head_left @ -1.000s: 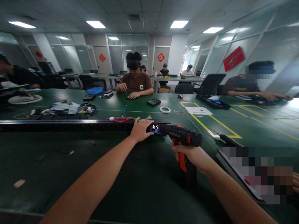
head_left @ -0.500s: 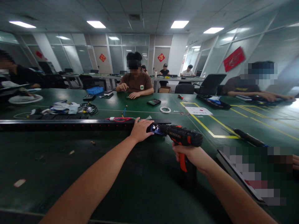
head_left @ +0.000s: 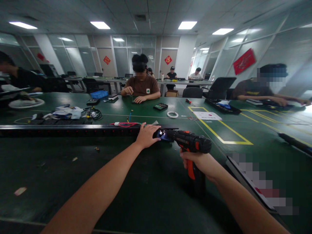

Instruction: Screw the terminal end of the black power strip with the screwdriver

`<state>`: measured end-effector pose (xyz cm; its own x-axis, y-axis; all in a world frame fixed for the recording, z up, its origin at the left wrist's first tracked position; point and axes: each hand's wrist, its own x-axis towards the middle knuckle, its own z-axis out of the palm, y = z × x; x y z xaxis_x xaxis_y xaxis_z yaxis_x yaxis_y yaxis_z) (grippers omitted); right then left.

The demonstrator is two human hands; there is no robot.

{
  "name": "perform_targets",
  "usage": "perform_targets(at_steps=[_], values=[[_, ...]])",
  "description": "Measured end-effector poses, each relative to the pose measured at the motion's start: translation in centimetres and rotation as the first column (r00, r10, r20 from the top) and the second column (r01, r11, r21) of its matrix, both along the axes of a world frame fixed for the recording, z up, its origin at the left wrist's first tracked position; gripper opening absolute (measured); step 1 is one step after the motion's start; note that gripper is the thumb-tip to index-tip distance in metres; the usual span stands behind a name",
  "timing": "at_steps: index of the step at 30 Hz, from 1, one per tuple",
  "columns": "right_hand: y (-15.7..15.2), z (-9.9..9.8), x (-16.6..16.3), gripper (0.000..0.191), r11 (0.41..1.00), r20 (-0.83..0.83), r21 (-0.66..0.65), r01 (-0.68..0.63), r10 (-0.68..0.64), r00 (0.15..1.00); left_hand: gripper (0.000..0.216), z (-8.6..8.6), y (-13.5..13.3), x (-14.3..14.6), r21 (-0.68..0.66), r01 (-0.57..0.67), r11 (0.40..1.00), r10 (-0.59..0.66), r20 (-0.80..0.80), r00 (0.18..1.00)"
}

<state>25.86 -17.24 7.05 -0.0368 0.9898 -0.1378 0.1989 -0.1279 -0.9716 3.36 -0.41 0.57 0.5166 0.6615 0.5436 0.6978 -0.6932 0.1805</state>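
My right hand grips the handle of a black and orange cordless drill, its nose pointing left with a small light on at the tip. My left hand is closed around the right end of a long black bar that runs across the green table, right where the drill's tip meets it. What the tip touches is hidden by my fingers.
A small screw and scraps lie left of my arm. Cables, a blue bin, a white tape roll and a paper sheet sit beyond the bar. People work across and at both sides. A flat device lies at right.
My hands and the drill have stayed put. A dark rod-like tool at the right, held by someone else, has moved away toward the right edge.
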Motion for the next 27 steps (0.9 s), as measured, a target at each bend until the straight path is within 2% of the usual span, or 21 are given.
perform_targets(at_steps=[27], values=[[-0.15, 0.00, -0.03, 0.020, 1.000, -0.022, -0.012, 0.007, -0.007, 1.000, 0.060, -0.24, 0.20, -0.04, 0.022, 0.004, 1.000, -0.004, 0.005, 1.000]])
